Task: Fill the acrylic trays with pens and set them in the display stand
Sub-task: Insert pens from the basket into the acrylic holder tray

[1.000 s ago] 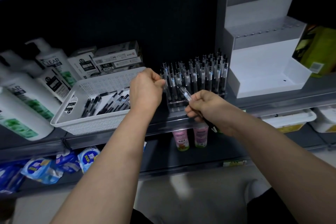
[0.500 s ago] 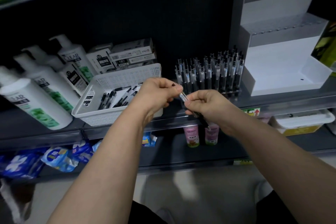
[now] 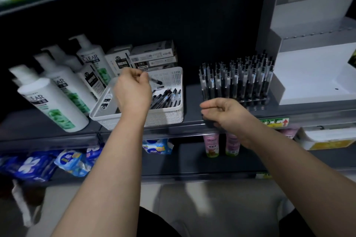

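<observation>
A clear acrylic tray (image 3: 250, 100) stands on the shelf, packed with several upright black pens (image 3: 237, 79). To its right is the white stepped display stand (image 3: 308, 67), with nothing on its steps. A white perforated basket (image 3: 165, 115) at centre left holds several loose pens (image 3: 167, 98). My left hand (image 3: 133, 92) hovers over the basket and pinches one pen (image 3: 156, 81), whose dark end points right. My right hand (image 3: 223, 113) hangs in front of the tray with curled fingers; a dark blurred pen end (image 3: 210, 123) shows beneath them.
Large white shampoo bottles (image 3: 57, 100) crowd the shelf left of the basket. Small pen boxes (image 3: 152, 57) are stacked behind it. On the shelf below are blue packets (image 3: 71, 161) and two pink bottles (image 3: 221, 144). A white tub (image 3: 327, 138) sits at lower right.
The hands met at one pen half a second ago and have separated. My left hand moved left over the basket with a pen; my right hand dropped slightly below the tray.
</observation>
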